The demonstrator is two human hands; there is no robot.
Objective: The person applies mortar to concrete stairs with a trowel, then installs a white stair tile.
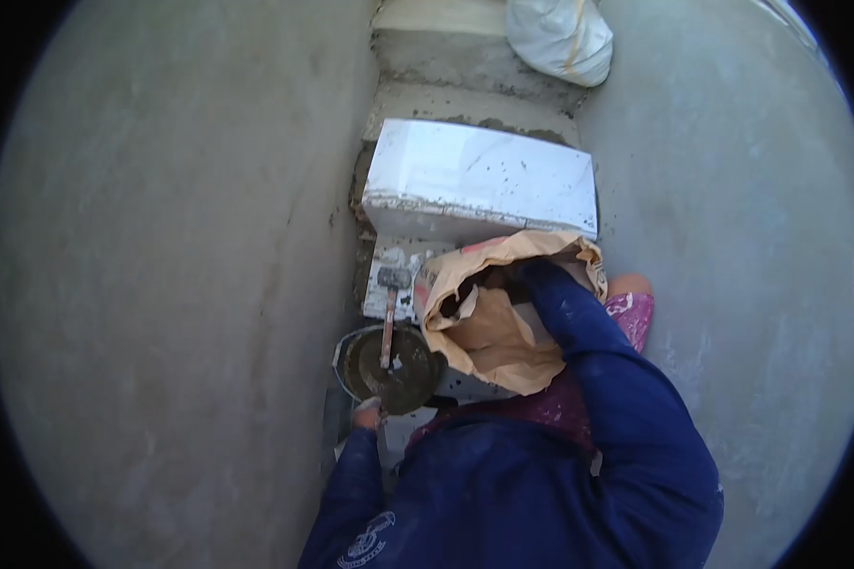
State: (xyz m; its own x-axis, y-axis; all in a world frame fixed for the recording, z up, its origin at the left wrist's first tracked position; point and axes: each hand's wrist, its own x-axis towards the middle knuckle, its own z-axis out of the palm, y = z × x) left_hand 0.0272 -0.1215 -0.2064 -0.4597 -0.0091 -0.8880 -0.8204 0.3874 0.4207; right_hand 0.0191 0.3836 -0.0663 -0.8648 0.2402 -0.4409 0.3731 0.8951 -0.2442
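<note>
My left hand (367,413) is at the near rim of a round bucket (347,391), its fingers closed on the edge. Grey wet mortar (413,379) lies in the bucket. A hammer (389,318) with a dark head and wooden handle rests across the far rim, its handle end over the mortar. My right arm reaches into the open mouth of a brown paper sack (498,341). Shadow and the sack's folds mostly hide my right hand (495,277), so its fingers cannot be made out. The sack's contents are also hidden.
White marbled tile covers a stair step (479,175) ahead, spattered with mortar. Bare concrete steps (465,62) rise beyond it. A stuffed white sack (565,43) sits higher up at the right. Grey plastered walls (209,237) close in the stairway on both sides.
</note>
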